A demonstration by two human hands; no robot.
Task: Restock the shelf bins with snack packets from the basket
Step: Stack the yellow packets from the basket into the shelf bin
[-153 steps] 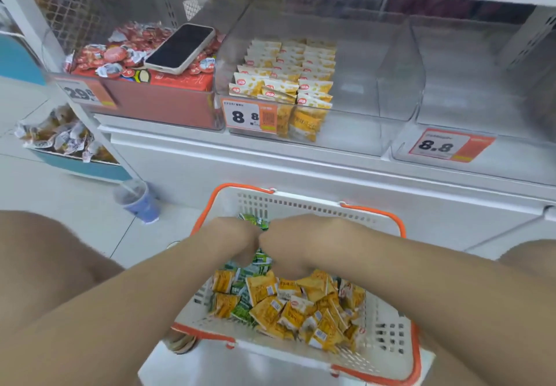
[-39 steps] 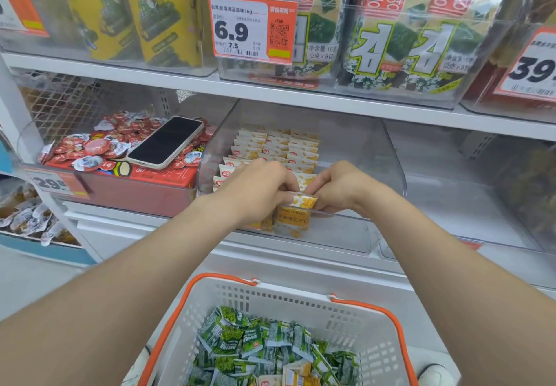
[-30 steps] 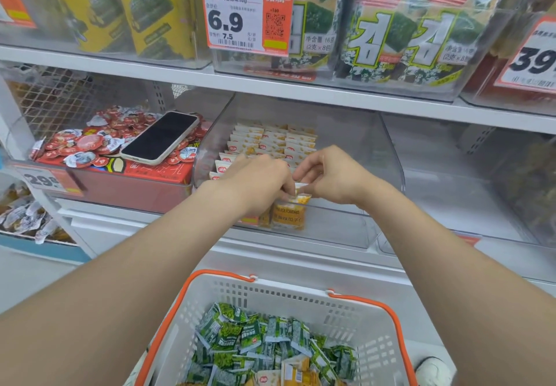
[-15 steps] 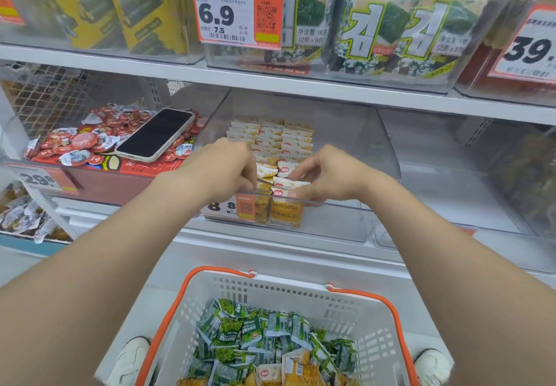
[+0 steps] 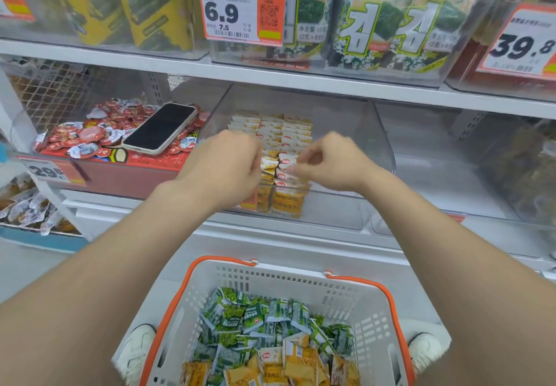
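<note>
Seating the front packet (image 5: pixel 286 165) upright at the head of its row is, by judgement, the step in hand. Right hand (image 5: pixel 329 163): thumb and forefingers are drawn together and appear to pinch the white top seam of that packet, though motion blur leaves the contact slightly uncertain. Left hand (image 5: pixel 224 161): knuckles face the camera and the fingers are curled under and hidden against the adjacent row of yellow packets (image 5: pixel 270 133). Whether it grasps one or only steadies the row cannot be told. Both hands sit over the front part of the clear bin (image 5: pixel 331 205), with the forearms converging from the lower corners of the view. To do the step well, hold the packet by its seam only, lower it until its base meets the bin floor, and use the left hand as a backstop so that the standing rows do not topple. Align its printed face with the packets visible through the front wall. Let go only once the packet stands unaided. Below, the basket (image 5: pixel 301 277) holds the remaining stock: green packets (image 5: pixel 255 316) at the far side and loose yellow packets (image 5: pixel 296 364) nearer the person. A phone (image 5: pixel 161 128) lies on the snacks in the bin to the left, well apart from the work.
</note>
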